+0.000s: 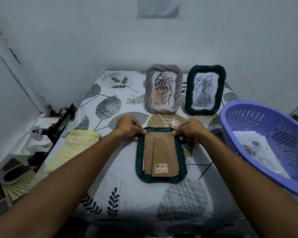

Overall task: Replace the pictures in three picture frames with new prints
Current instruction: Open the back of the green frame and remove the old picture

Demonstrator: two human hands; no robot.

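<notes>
- Dim, cool, bluish light is washing evenly over everything; no lamp or window is showing.
- Shadows are staying soft: a faint one is lying under the left grip [130,127] and right grip [189,128].
- Nearer than the grips, the patterned cloth [110,186] is darkening.
- Wide-angle distortion is bending the wall [76,40] lines and stretching the forearms.
- Edges are looking slightly soft and noisy; no glare is appearing.

Yellow striped cloth [74,148] on leaf-print tablecloth [110,191], left side.
</notes>
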